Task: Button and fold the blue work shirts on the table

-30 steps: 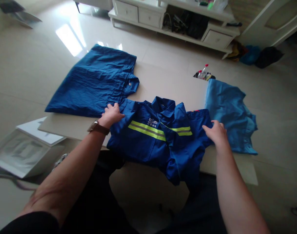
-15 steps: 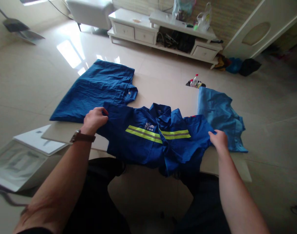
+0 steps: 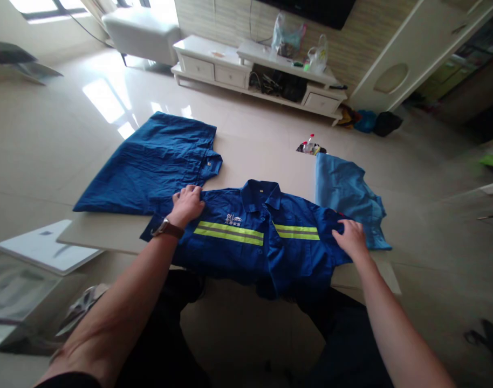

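A blue work shirt [image 3: 246,237] with yellow-grey reflective stripes and a white chest logo lies spread on a pale board table [image 3: 266,167], its collar pointing away from me. My left hand [image 3: 185,206] grips the cloth at the shirt's left shoulder, with a sleeve poking out past my wristwatch [image 3: 166,228]. My right hand [image 3: 351,240] holds the opposite sleeve edge. A folded dark blue garment [image 3: 149,167] lies beyond my left hand, and a crumpled light blue garment [image 3: 347,199] lies beyond my right.
A small plastic bottle with clutter [image 3: 310,146] sits on the floor beyond the table. A white drawer cabinet [image 3: 254,75] stands against the far wall, with dark clothes piled near a white door [image 3: 416,54]. A white box [image 3: 24,285] stands at the table's left.
The shirt now lies flatter and straighter, its collar and front smoothed and its left sleeve spread outward. My view has tilted up, showing more of the room.
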{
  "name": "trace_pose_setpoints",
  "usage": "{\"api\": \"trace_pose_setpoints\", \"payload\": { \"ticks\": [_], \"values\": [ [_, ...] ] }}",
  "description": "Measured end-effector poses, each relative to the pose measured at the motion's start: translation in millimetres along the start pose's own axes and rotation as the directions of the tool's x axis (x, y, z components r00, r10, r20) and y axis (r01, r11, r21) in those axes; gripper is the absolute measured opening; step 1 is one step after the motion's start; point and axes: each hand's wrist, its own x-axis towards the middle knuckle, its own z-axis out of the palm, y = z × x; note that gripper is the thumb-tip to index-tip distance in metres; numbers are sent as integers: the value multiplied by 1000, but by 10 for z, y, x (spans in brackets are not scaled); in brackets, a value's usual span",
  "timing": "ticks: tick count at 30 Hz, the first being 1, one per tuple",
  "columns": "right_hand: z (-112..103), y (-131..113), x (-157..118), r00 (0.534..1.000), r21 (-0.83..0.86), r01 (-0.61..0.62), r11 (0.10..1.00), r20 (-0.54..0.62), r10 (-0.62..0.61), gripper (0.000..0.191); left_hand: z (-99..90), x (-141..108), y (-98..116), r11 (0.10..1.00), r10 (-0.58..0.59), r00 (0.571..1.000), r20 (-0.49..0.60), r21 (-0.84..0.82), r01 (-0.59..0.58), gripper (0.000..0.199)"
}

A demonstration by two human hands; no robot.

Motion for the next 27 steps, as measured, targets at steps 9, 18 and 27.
{"api": "trace_pose_setpoints", "payload": {
  "ticks": [9, 18, 27],
  "values": [
    [122, -857, 1000, 942, -48, 151, 987, 309, -129, 37, 153, 435, 210, 990, 91, 980, 175, 94, -109, 40],
    [-359, -281, 471, 977, -58, 214, 975, 3, -214, 31, -162, 28, -402, 980, 195, 958, 209, -11, -197, 50],
    [-1297, -75, 97, 968, -153, 62, 986, -234, -97, 43, -1212, -339, -458, 971, 229, 970, -84, -47, -234, 41]
  ]
}}
